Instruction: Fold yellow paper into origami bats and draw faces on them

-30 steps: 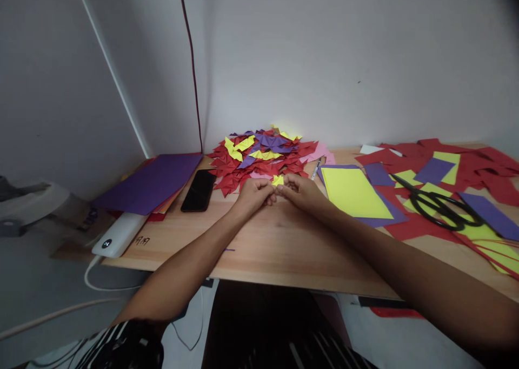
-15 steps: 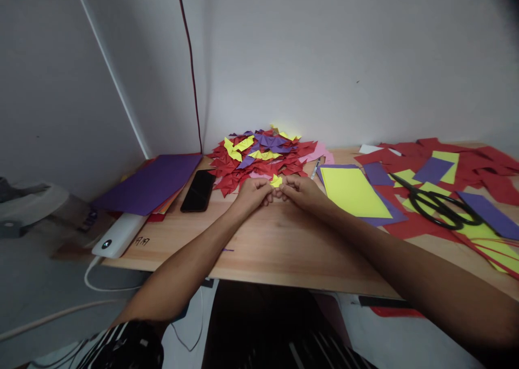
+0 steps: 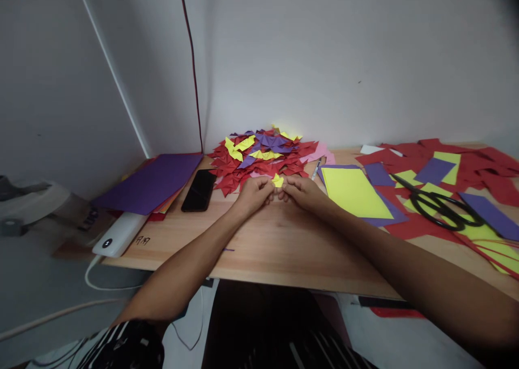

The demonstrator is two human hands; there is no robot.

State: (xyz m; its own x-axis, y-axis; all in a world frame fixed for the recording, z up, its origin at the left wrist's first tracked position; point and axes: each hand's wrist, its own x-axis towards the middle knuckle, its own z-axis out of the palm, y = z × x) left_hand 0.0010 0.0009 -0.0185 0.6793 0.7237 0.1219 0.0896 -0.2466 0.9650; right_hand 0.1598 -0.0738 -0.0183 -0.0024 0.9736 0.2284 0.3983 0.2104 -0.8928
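Folded yellow paper [image 3: 278, 181], pinched by both hands [image 3: 255, 193] [image 3: 300, 190] toward the back edge of the surface [image 3: 279, 244], risked being crushed if overpressed.

wd tbl [image 3: 275, 250] by gry wall [image 3: 324, 60]

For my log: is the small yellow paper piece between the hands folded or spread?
Folded: the small yellow paper piece shows pointed, angular edges between the left hand and right hand.

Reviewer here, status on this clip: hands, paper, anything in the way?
Left hand and right hand both pinching small yellow folded paper. Folded-paper pile just beyond. Scissors off to the right, apart from both hands.
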